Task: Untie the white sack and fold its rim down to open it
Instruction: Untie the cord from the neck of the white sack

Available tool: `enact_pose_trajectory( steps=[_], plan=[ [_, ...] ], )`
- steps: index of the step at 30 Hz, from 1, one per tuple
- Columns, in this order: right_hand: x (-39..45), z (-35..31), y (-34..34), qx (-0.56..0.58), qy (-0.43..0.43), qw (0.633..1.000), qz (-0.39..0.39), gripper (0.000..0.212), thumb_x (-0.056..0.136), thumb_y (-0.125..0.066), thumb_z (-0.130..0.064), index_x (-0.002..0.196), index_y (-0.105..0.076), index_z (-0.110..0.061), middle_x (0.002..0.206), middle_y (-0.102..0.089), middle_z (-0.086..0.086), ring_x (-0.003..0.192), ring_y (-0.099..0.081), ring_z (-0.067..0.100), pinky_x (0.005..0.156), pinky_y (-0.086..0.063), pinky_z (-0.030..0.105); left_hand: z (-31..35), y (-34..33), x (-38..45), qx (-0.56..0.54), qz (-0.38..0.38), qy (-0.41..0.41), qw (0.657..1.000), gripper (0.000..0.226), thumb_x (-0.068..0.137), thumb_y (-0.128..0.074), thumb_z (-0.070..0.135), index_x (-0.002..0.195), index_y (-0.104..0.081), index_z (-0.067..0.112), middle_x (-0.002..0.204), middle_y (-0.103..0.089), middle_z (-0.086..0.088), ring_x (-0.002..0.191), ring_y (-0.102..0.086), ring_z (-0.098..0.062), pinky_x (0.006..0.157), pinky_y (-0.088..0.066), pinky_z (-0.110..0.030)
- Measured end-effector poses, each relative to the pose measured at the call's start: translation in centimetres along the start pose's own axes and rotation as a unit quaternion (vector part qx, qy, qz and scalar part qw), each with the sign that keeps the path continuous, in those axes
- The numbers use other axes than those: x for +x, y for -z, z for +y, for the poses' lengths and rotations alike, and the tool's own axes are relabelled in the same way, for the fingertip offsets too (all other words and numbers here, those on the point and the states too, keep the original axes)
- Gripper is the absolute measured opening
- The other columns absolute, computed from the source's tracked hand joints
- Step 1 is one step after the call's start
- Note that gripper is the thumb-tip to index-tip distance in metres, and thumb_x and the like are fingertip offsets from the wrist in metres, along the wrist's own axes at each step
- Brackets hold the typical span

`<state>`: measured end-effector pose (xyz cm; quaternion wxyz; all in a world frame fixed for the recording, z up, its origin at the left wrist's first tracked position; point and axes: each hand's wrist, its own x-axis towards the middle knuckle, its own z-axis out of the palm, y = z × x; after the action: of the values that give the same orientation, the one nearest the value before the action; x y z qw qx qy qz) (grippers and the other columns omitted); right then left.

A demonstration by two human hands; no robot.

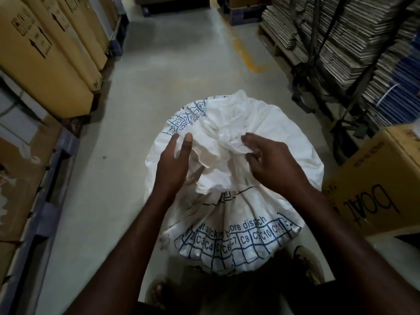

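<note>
Two hands at gathered neck of white sack (pixel 234 169), standing on aisle floor (pixel 181 71). Right hand (pixel 270 165) pinches bunched knot (pixel 227 142); left hand (pixel 173 162) loose, fingers spread against fabric. Untying step, judged unfinished. Next: work knot free, then roll rim outward.

The sack (pixel 229 178) is standing on the floor (pixel 181 71) before me, cartons (pixel 52 55) lying left, a box (pixel 375 185) right.

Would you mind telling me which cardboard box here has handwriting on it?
The cardboard box at the right, beside the white sack, bears "boat" in black marker. The tall cartons along the left carry only printed arrows.
</note>
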<state>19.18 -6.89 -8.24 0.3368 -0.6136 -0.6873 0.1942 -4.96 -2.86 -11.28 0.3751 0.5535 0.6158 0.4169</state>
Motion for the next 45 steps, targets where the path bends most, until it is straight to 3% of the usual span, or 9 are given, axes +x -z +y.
enact_pose_trajectory(
  steps=[3,7,13,16,22,27,33,38,45],
  plan=[
    [0.3,-0.7,1.5,0.048,0.003,0.995,0.084,0.060,0.082,-0.065,-0.008,0.141,-0.067,-0.016,0.138,-0.065,-0.014,0.126,-0.058,-0.005,0.108,-0.040,0.005,1.6,-1.7,-0.7,-0.029,0.038,-0.040,0.998,0.071,0.100,-0.069,0.054,0.160,-0.051,0.021,0.149,-0.058,0.019,0.102,-0.060,0.027,0.091,-0.042,0.002],
    [0.2,-1.5,2.7,-0.008,0.077,0.983,0.165,0.066,0.085,-0.069,-0.008,0.150,-0.057,-0.011,0.159,-0.053,0.005,0.150,-0.048,0.018,0.123,-0.035,0.023,2.6,-4.2,-1.8,-0.017,0.034,-0.097,0.995,0.080,0.093,-0.085,0.038,0.162,-0.046,0.030,0.142,-0.071,0.006,0.054,-0.054,0.004,0.066,-0.047,-0.009],
    [-0.9,-1.0,0.1,-0.165,0.137,0.969,-0.123,0.120,0.081,-0.070,-0.075,0.171,-0.007,-0.028,0.180,0.002,-0.002,0.166,0.003,0.030,0.133,-0.001,0.056,3.5,-4.1,0.2,0.019,-0.046,-0.120,0.991,0.076,0.101,-0.075,0.042,0.166,-0.042,0.022,0.160,-0.053,0.013,0.127,-0.053,0.020,0.100,-0.036,0.002],
    [-0.3,0.3,-1.0,-0.241,0.092,0.954,-0.154,0.144,0.065,-0.065,-0.094,0.170,0.009,-0.029,0.179,0.014,-0.006,0.165,0.011,0.032,0.132,0.005,0.053,3.4,-3.0,1.5,-0.056,-0.146,-0.085,0.984,0.076,0.101,-0.069,0.048,0.168,-0.038,0.028,0.171,-0.043,0.003,0.158,-0.038,-0.010,0.127,-0.037,-0.036],
    [1.8,1.7,-0.2,-0.081,0.053,0.990,-0.107,0.077,0.098,-0.070,-0.049,0.164,-0.038,-0.025,0.166,-0.046,0.008,0.154,-0.040,0.034,0.122,-0.036,0.044,3.1,-0.6,1.3,-0.001,-0.197,-0.208,0.958,0.072,0.104,-0.073,0.027,0.167,-0.039,0.031,0.175,-0.033,0.010,0.162,-0.025,-0.003,0.127,-0.040,-0.037],
    [3.6,2.0,0.8,-0.068,-0.024,0.990,-0.123,0.028,0.092,-0.080,-0.046,0.102,-0.079,-0.020,0.092,-0.078,0.001,0.088,-0.073,0.023,0.070,-0.048,0.033,1.4,-2.1,1.6,0.217,-0.213,-0.400,0.865,0.078,0.086,-0.091,0.044,0.155,-0.058,0.028,0.180,-0.016,-0.013,0.167,-0.007,-0.043,0.133,-0.014,-0.063],
    [5.3,2.8,1.3,0.034,-0.051,0.992,-0.111,0.030,0.088,-0.086,-0.035,0.101,-0.079,-0.010,0.094,-0.079,0.010,0.073,-0.065,0.009,0.065,-0.048,0.029,1.1,-4.2,2.8,0.265,-0.074,-0.397,0.876,0.060,0.080,-0.088,0.051,0.133,-0.069,0.031,0.165,-0.049,0.005,0.153,-0.040,-0.041,0.099,-0.058,-0.057],
    [5.1,1.7,3.4,0.140,-0.052,0.974,-0.171,0.110,0.070,-0.095,-0.053,0.163,-0.040,-0.034,0.164,-0.047,-0.008,0.139,-0.053,0.001,0.116,-0.044,0.028,1.1,-5.3,4.0,0.230,-0.017,-0.334,0.914,0.040,0.087,-0.079,0.057,0.105,-0.076,0.021,0.159,-0.056,0.005,0.147,-0.051,-0.022,0.108,-0.052,-0.038],
    [3.4,3.5,2.8,-0.068,0.060,0.976,-0.197,0.136,0.073,-0.098,-0.032,0.171,-0.004,-0.028,0.176,-0.018,-0.008,0.149,-0.018,-0.008,0.111,-0.015,-0.004,1.1,-5.4,4.3,0.193,-0.042,-0.294,0.935,0.050,0.086,-0.076,0.064,0.117,-0.081,0.025,0.160,-0.055,0.008,0.145,-0.054,-0.017,0.110,-0.051,-0.038]
  ],
)
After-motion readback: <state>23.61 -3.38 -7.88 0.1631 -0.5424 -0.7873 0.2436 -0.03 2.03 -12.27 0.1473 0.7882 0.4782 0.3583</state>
